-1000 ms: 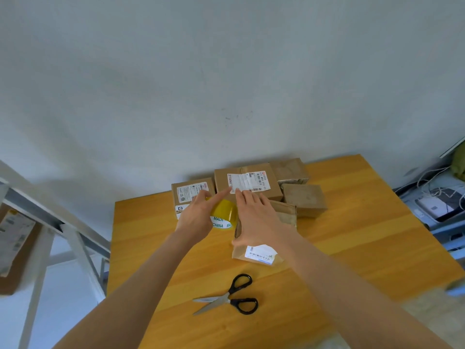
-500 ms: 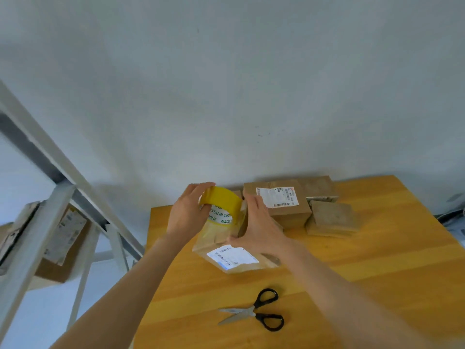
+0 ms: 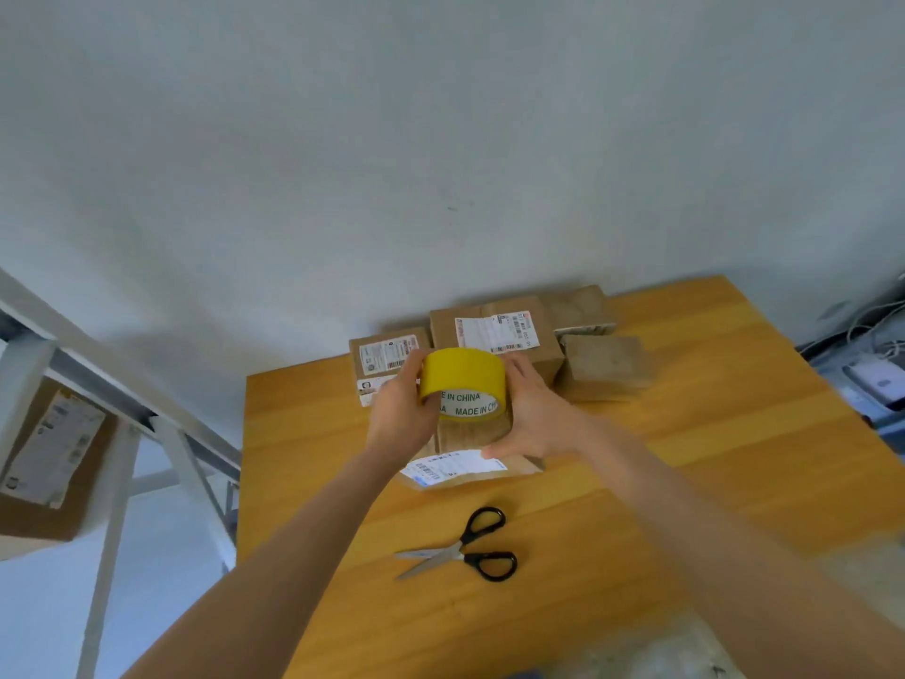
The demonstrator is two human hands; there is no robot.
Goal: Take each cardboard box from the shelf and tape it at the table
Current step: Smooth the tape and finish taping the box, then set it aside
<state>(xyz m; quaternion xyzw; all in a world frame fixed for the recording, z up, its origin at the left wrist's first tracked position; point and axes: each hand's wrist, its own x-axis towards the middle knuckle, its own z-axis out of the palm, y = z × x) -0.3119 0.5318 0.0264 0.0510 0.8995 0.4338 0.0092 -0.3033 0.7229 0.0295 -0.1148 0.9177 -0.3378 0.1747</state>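
Observation:
A yellow tape roll (image 3: 463, 379) printed "MADE IN CHINA" is held above a small cardboard box (image 3: 470, 463) with a white label, which lies on the wooden table (image 3: 685, 458). My left hand (image 3: 401, 414) grips the roll from the left. My right hand (image 3: 534, 414) is on the roll's right side with its thumb down on the box; its grip is unclear. Behind stand several more cardboard boxes: a labelled one (image 3: 494, 335), a smaller labelled one (image 3: 382, 357), two plain ones (image 3: 602, 365).
Black-handled scissors (image 3: 465, 546) lie on the table in front of the box. A white metal shelf frame (image 3: 112, 433) stands at the left with a labelled cardboard box (image 3: 49, 458) on it. Cables and devices (image 3: 871, 365) sit at the right edge.
The tape roll has been lifted off the table and brought over the front box. My right hand shifted from the box top to the roll's right side. The view swung left, then back.

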